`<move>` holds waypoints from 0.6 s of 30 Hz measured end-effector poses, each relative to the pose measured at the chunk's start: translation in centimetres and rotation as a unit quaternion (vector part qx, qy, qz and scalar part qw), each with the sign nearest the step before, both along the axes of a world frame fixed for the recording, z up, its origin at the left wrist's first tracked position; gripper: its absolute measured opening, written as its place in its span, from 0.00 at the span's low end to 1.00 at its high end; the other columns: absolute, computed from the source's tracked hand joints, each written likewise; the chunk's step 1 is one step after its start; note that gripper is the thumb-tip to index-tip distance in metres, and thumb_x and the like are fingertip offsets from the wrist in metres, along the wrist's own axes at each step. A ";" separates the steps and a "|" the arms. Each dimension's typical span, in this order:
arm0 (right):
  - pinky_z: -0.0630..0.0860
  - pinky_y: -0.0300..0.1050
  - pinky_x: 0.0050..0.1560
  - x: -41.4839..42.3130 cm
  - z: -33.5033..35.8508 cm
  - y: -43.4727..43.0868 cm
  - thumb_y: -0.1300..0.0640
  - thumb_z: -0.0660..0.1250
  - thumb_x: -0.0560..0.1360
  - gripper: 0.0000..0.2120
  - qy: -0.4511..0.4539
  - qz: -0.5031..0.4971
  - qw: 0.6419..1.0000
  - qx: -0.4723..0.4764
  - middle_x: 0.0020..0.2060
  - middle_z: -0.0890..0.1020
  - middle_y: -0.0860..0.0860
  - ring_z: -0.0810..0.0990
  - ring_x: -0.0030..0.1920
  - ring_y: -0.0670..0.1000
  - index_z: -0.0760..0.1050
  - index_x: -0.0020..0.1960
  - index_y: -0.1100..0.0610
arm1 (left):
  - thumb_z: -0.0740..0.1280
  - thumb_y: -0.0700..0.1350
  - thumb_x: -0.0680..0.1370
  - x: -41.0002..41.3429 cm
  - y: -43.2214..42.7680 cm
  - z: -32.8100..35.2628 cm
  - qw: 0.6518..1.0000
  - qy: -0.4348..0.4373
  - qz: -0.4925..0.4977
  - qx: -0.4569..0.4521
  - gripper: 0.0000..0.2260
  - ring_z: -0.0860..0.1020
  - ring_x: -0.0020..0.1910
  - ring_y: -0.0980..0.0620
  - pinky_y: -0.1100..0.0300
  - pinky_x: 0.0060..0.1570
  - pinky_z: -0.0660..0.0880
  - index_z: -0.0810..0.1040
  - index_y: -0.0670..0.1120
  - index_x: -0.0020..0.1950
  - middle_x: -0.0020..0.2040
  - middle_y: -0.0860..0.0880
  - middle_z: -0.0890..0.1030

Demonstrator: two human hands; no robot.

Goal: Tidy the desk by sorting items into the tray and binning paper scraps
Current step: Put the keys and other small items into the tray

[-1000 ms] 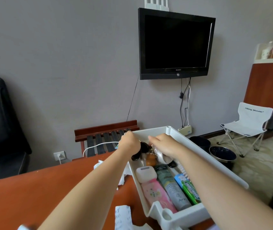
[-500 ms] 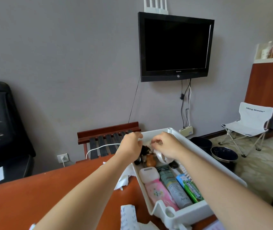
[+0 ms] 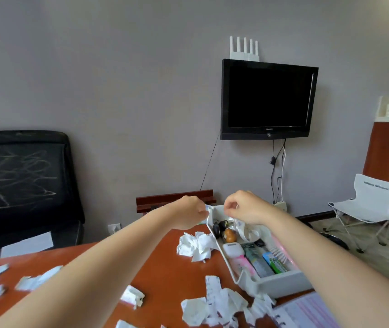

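One white tray (image 3: 271, 284) stood at the right edge of the desk (image 3: 165, 268). It held one white case (image 3: 233, 250), one pink bottle (image 3: 244, 265), one grey-green tube (image 3: 258, 261), one green pack (image 3: 276, 265) and one brown gourd-shaped piece (image 3: 230, 235). Paper scraps (image 3: 197, 245) lay on the desk, left of it and nearer. The left hand (image 3: 188, 213) and right hand (image 3: 244, 207) hovered at its far end, fingers curled; whether either gripped anything could not be told.

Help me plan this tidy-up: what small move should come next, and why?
Probably bring the left hand down onto the crumpled paper wad just beside the tray and pick it up for binning: the tray already holds several items, while paper scraps lie scattered over the desk.
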State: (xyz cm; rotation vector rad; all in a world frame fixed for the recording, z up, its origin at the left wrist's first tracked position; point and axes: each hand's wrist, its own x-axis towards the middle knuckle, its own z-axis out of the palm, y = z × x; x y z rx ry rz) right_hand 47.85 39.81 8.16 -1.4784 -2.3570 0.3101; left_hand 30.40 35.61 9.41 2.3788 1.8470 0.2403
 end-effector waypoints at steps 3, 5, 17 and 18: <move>0.73 0.41 0.47 -2.7 1.5 -3.8 0.57 0.65 0.75 0.06 -0.018 0.030 0.999 -0.007 0.43 0.81 0.50 0.77 0.45 0.50 0.81 0.48 0.56 | 0.55 0.48 0.82 -2.3 -4.4 1.2 0.999 0.031 0.013 -0.018 0.16 0.76 0.56 0.43 0.55 0.54 0.71 0.76 0.40 0.60 0.58 0.42 0.78; 0.74 0.41 0.47 -4.8 2.1 -6.4 0.57 0.65 0.75 0.07 -0.033 0.049 0.998 -0.013 0.44 0.80 0.49 0.78 0.45 0.49 0.81 0.50 0.55 | 0.55 0.50 0.82 -4.2 -7.4 1.6 0.998 0.045 0.028 -0.041 0.17 0.76 0.55 0.44 0.53 0.53 0.72 0.76 0.42 0.60 0.56 0.44 0.78; 0.72 0.39 0.49 -19.3 1.6 -19.8 0.54 0.65 0.77 0.11 -0.079 0.201 0.976 -0.027 0.57 0.79 0.50 0.76 0.53 0.48 0.77 0.59 0.53 | 0.54 0.53 0.82 -16.8 -26.6 0.7 0.978 0.099 0.157 -0.096 0.18 0.75 0.60 0.48 0.57 0.55 0.71 0.72 0.47 0.66 0.62 0.48 0.76; 0.71 0.39 0.49 -20.5 1.5 -20.9 0.54 0.64 0.77 0.11 -0.083 0.209 0.974 -0.027 0.57 0.78 0.50 0.76 0.53 0.48 0.77 0.59 0.53 | 0.54 0.53 0.82 -17.9 -28.0 0.4 0.974 0.104 0.171 -0.103 0.18 0.75 0.60 0.48 0.56 0.56 0.71 0.73 0.46 0.66 0.62 0.48 0.76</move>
